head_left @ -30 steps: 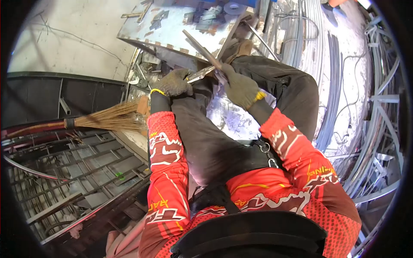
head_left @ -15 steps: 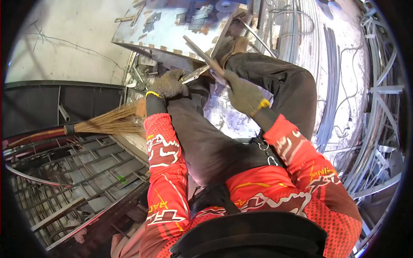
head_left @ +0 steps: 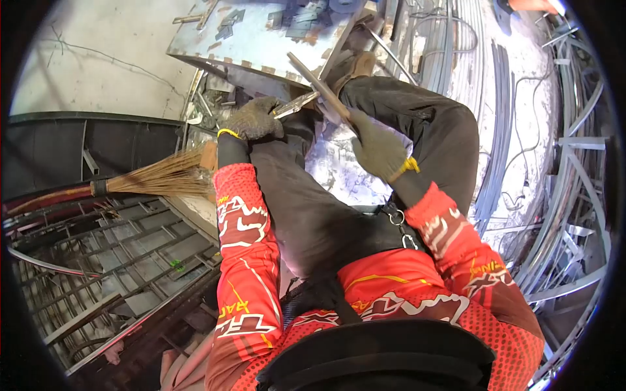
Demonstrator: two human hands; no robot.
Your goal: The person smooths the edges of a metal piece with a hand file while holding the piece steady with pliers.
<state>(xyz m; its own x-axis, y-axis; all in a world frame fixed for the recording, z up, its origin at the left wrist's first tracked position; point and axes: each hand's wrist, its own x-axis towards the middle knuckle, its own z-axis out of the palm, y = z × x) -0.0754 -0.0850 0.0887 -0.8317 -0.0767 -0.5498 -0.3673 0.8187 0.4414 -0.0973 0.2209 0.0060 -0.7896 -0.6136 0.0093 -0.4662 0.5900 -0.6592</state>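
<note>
In a dark grey work glove, my left hand (head_left: 253, 119) is closed around a silver pliers-like tool (head_left: 295, 105) that points right. My right hand (head_left: 379, 148), gloved the same way, grips a long flat metal bar (head_left: 321, 85) slanting up and to the left. The bar crosses the end of the silver tool in this view, above the gap between my bent legs. Whatever sits in the tool's jaws is hidden behind the bar. Just beyond the bar's tip is the front edge of a low metal-topped table (head_left: 254, 49).
Small metal plates (head_left: 306, 19) lie on the table. A straw broom (head_left: 160, 174) is at my left, above a welded metal grating (head_left: 130, 260). Long metal strips (head_left: 499, 124) and curved metal bars (head_left: 580, 215) fill the right side. My boot (head_left: 355, 70) stands beside the table.
My right hand and the bar have shifted slightly right, while the left hand keeps its hold on the tool. The whole view has moved a little. Something orange now shows at the top right.
</note>
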